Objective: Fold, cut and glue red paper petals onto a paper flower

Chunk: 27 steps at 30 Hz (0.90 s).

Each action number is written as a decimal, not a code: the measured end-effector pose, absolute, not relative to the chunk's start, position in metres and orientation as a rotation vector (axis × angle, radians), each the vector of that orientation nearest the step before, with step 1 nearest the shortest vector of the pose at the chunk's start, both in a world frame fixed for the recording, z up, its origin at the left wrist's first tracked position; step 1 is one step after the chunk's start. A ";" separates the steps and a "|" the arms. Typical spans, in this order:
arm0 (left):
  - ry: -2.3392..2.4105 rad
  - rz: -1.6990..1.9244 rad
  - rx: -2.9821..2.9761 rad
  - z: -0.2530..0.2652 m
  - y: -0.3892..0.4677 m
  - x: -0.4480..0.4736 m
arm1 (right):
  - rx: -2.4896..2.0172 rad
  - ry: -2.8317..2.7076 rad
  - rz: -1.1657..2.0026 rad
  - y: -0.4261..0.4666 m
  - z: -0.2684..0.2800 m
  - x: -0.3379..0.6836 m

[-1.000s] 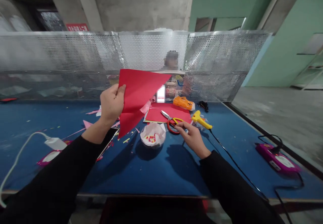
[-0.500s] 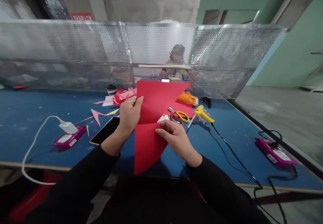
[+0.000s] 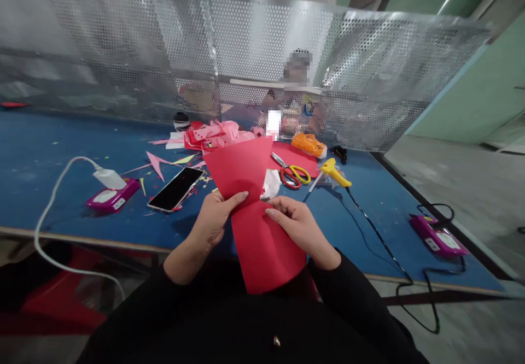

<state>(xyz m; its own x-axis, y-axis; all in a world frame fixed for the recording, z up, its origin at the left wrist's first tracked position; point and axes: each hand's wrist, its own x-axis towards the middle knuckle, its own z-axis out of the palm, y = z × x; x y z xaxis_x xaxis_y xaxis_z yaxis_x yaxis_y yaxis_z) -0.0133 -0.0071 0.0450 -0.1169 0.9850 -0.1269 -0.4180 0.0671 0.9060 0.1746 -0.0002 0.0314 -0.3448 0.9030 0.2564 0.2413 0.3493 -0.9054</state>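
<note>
A sheet of red paper (image 3: 268, 252) stands between my hands, pinched narrow at the middle and flaring above and below. My left hand (image 3: 216, 215) grips its left edge near the waist, thumb lying on the front. On the opposite edge, slightly lower, my right hand (image 3: 298, 223) pinches the paper between thumb and fingers. Behind the sheet lie scissors (image 3: 290, 174) with red and yellow handles, partly over another red sheet (image 3: 283, 153). A crumpled white piece (image 3: 270, 183) shows just behind my right hand.
A yellow glue gun (image 3: 335, 172) with a black cord lies at right. Left are a phone (image 3: 176, 189), paper scraps (image 3: 155, 163) and a purple power strip (image 3: 112, 195); another purple strip (image 3: 438, 235) sits far right. A perforated metal screen (image 3: 262, 41) stands behind, a person beyond it.
The red paper has come lower and nearer to me, and its middle is now gathered narrower. My left hand has moved down to the waist of the sheet. My view has tilted downward.
</note>
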 end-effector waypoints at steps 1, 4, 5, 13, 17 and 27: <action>1.050 1.438 0.724 0.043 -0.008 -0.013 | -1.037 -1.796 0.953 -0.002 0.030 0.178; 1.097 1.508 0.666 0.039 -0.008 -0.013 | -1.088 -1.795 0.688 -0.007 0.024 0.188; 1.102 1.528 0.660 0.038 -0.008 -0.014 | -1.091 -1.808 0.600 -0.009 0.022 0.191; 1.121 1.604 0.730 0.031 -0.011 -0.010 | -1.021 -2.039 0.191 -0.030 0.014 0.197; 1.144 1.571 0.834 0.036 -0.010 -0.011 | -1.041 -2.023 0.243 -0.026 0.012 0.194; 1.073 1.567 0.976 0.037 -0.005 -0.023 | -1.061 -1.988 0.305 -0.019 0.008 0.191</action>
<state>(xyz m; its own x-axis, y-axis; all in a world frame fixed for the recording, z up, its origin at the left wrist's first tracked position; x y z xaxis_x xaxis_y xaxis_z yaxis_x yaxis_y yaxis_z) -0.0233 -0.0047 0.0373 -0.2144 0.9726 0.0901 -0.2674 -0.1471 0.9523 0.1906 -0.0191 0.0077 -0.2882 0.7742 0.5636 0.5694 0.6117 -0.5491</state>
